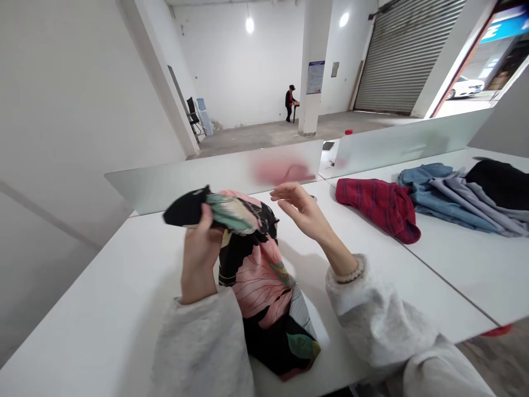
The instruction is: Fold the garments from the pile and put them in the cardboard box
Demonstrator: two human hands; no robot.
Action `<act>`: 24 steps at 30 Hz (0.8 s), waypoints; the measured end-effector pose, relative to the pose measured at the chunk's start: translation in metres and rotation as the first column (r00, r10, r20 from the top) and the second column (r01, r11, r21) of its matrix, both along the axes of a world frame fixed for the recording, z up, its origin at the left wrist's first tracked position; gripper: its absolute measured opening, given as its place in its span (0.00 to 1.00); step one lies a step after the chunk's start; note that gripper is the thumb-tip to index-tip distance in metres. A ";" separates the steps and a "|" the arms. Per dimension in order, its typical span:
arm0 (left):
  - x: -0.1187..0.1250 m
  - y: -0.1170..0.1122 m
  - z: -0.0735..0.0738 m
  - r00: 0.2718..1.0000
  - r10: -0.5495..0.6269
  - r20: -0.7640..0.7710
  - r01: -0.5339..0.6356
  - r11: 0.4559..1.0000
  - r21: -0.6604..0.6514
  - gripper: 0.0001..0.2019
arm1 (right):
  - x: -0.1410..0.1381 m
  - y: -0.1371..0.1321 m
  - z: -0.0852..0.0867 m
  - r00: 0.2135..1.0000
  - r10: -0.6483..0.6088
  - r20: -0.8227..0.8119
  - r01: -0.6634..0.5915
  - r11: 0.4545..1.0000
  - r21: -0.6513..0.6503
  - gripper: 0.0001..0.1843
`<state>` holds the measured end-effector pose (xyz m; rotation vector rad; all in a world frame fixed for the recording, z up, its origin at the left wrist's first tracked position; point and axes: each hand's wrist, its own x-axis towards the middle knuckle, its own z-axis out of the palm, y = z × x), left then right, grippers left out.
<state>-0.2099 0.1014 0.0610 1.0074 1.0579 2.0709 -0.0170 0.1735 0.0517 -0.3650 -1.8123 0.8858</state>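
My left hand (199,255) grips the upper part of a black garment with pink and green leaf print (260,281), lifting it above the white table (103,309). The rest of the cloth hangs down and bunches on the table near my body. My right hand (301,212) hovers just right of the garment's top, fingers spread and holding nothing. A bead bracelet sits on that wrist. Both arms wear light grey sleeves.
A red striped cloth (378,204), a blue denim piece (438,193) and a black garment (502,182) lie on the adjoining table at right. Frosted dividers (198,176) stand along the far edge. A person (290,103) stands far off by a pillar.
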 end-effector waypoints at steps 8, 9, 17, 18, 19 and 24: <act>-0.021 -0.019 0.002 0.997 0.050 0.059 -0.060 0.979 0.196 0.12 | -0.028 0.022 -0.042 0.823 0.254 0.508 -0.301 0.954 0.010 0.30; -0.025 -0.018 0.003 0.996 0.067 0.056 -0.078 0.973 0.218 0.12 | -0.027 0.026 -0.042 0.832 0.210 0.514 -0.258 0.966 0.024 0.26; -0.041 -0.033 0.025 0.974 0.228 -0.007 -0.207 0.892 0.401 0.08 | 0.024 0.022 0.001 0.838 -0.540 -0.073 0.544 0.820 0.178 0.13; -0.038 -0.036 0.028 0.974 0.228 -0.006 -0.206 0.890 0.407 0.09 | 0.030 0.017 0.007 0.788 -0.600 -0.142 0.616 0.768 0.175 0.14; -0.035 -0.037 0.030 0.977 0.211 -0.002 -0.193 0.895 0.402 0.09 | 0.035 0.013 0.012 0.753 -0.635 -0.174 0.658 0.734 0.169 0.15; -0.043 -0.020 0.015 0.977 0.177 0.122 -0.199 0.959 0.200 0.08 | 0.046 0.027 0.011 0.844 -0.513 0.156 0.500 0.858 0.114 0.12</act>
